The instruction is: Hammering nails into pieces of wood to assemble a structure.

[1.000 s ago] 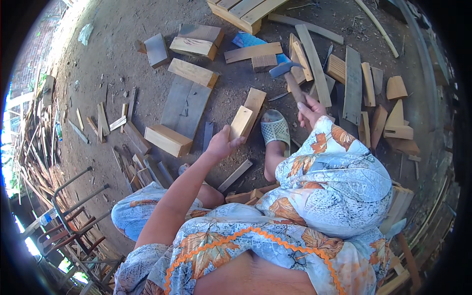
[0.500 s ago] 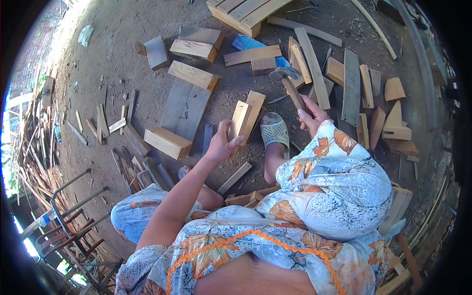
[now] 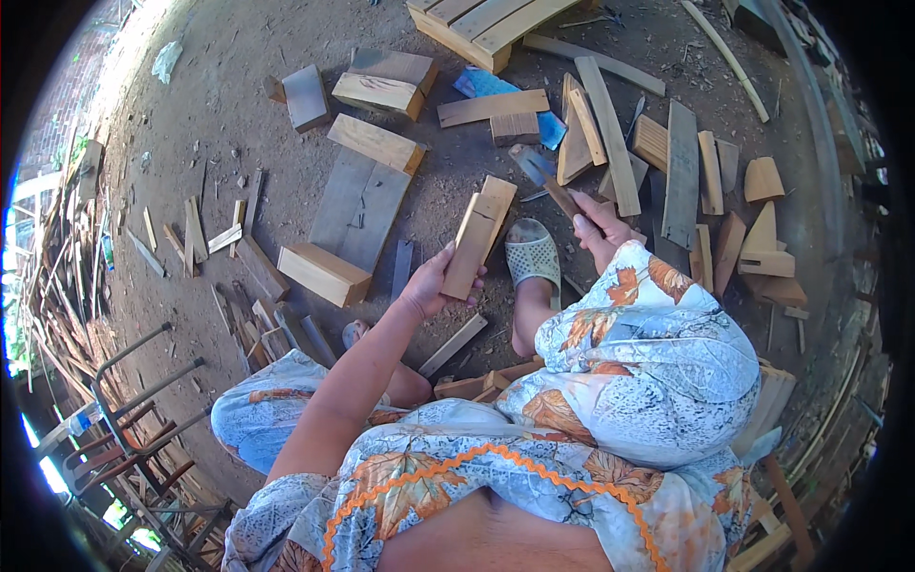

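My left hand (image 3: 432, 280) is closed round a short wooden block (image 3: 472, 246), tilted so that a broad face shows. Behind its far end stands another pale wood piece (image 3: 499, 195); whether the two touch I cannot tell. A hammer (image 3: 555, 181) is in my right hand (image 3: 605, 229), its wooden handle gripped and its blurred metal head pointing away to the upper left. Left of the block, a grey board (image 3: 357, 208) lies on the ground with a thick wood block (image 3: 324, 274) at its near end and another block (image 3: 376, 143) at its far end. Small dark nails (image 3: 359, 221) appear on the board.
My sandalled foot (image 3: 533, 257) is between the hands. Loose planks (image 3: 680, 172) and offcuts lie at right, with a slatted wooden piece (image 3: 486, 33) at the far side. A metal-framed chair (image 3: 143, 410) and a stick pile (image 3: 71, 276) stand at left.
My left hand has turned the block, so a broader face shows now. The hammer has swung, its head shifting slightly left and nearer.
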Action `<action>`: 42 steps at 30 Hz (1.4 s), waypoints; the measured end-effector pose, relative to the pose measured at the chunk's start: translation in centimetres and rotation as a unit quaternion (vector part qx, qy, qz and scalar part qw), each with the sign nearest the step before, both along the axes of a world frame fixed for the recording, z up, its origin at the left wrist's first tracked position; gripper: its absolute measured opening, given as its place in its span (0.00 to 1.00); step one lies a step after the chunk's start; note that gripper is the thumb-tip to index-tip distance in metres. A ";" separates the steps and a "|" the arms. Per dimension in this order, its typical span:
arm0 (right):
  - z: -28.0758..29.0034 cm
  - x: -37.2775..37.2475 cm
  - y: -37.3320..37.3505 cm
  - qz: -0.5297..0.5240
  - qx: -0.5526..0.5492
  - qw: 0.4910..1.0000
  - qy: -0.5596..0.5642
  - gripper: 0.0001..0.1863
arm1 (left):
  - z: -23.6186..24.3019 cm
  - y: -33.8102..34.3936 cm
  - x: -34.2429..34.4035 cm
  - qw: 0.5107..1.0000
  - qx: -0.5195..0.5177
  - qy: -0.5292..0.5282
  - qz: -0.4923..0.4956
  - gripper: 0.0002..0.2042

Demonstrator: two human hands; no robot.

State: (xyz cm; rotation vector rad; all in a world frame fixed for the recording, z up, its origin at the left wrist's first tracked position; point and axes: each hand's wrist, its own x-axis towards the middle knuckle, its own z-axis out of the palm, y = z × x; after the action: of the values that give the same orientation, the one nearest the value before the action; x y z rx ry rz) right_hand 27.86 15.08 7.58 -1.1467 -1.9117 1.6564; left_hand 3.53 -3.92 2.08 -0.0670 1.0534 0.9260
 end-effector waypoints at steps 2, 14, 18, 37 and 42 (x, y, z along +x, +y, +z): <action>-0.3 -0.1 -0.3 0.028 0.031 0.999 0.016 0.22 | -0.5 -0.1 0.2 0.999 -0.031 -0.012 0.039 0.29; -2.6 -1.3 -1.5 0.059 -0.148 0.987 0.023 0.21 | -0.9 -1.4 -2.1 0.996 -0.023 -0.057 0.064 0.26; -2.2 -1.4 -1.4 0.065 -0.140 0.988 0.022 0.21 | -0.8 -1.3 -2.1 0.996 -0.005 -0.065 0.052 0.26; -2.3 -5.3 -1.2 0.225 0.138 0.944 -0.198 0.17 | -3.4 -1.6 3.1 0.973 -0.104 0.199 0.051 0.37; -0.8 -5.1 -0.1 0.196 0.110 0.968 -0.110 0.18 | -2.8 -1.4 3.2 0.972 -0.102 0.208 0.039 0.37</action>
State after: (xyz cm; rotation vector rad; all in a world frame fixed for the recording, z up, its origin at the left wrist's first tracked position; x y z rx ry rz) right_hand 22.76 14.95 6.77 -0.9400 -2.5268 1.4922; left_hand 6.76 -5.29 -0.72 -0.0871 1.5438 0.9201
